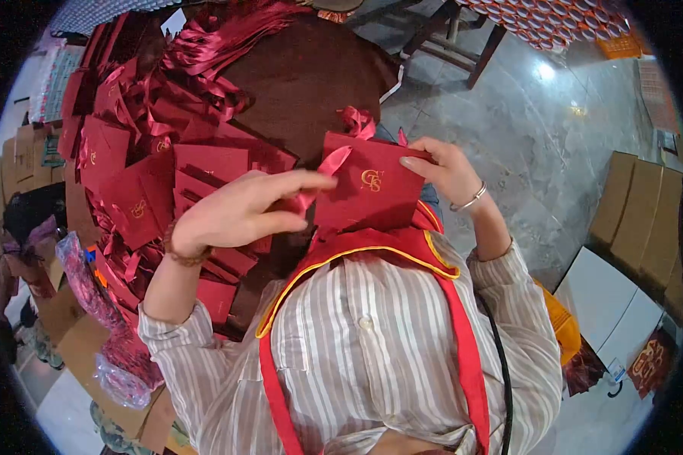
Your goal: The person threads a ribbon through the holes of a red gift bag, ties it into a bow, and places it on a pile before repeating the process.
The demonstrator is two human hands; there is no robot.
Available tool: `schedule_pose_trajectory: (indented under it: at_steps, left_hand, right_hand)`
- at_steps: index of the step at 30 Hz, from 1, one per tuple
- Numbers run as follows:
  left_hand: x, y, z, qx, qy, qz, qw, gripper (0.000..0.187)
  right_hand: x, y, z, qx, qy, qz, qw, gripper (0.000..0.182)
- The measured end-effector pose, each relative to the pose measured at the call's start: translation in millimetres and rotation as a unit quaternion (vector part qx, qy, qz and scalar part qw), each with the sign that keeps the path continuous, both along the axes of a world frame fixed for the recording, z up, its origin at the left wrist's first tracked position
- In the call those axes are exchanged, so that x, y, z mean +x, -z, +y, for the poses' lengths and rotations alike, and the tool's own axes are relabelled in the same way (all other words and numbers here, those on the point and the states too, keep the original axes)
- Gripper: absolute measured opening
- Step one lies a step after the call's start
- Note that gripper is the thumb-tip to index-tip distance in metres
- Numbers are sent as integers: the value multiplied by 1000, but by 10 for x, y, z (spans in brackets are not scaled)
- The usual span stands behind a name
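Note:
A dark red paper gift bag (pixel 368 182) with a gold monogram is held upright in front of my red apron. My right hand (pixel 444 171) grips its upper right corner, thumb on the front face and fingers behind. A satin ribbon (pixel 334 161) hangs at the bag's left side. Beside it is my left hand (pixel 243 208), its fingers and thumb apart with the ribbon passing behind the index finger. More ribbon (pixel 358 121) sticks up in a loop above the bag's top edge.
Many similar red bags (pixel 138 201) lie heaped on the dark table (pixel 303 72) to the left, with a bundle of loose ribbons (pixel 228 34) behind them. A wooden stool (pixel 455 42) stands on the floor ahead. Cardboard boxes (pixel 634 220) are at the right.

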State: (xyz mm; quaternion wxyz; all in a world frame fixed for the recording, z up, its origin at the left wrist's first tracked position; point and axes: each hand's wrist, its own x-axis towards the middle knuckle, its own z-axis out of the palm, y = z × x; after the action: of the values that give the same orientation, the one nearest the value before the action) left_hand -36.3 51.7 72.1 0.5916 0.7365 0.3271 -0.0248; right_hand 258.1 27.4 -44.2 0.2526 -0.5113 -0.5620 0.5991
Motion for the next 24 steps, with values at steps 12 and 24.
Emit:
schedule_pose_trajectory:
  at_steps: [12, 24]
  left_hand:
    - [303, 265, -36, 53, -379, -184, 905, 30]
    - [911, 684, 528, 386, 48, 218, 895, 25]
  right_hand:
    - [-83, 32, 54, 8, -8, -4, 1000, 19]
    - [-183, -167, -46, 124, -8, -40, 991, 17]
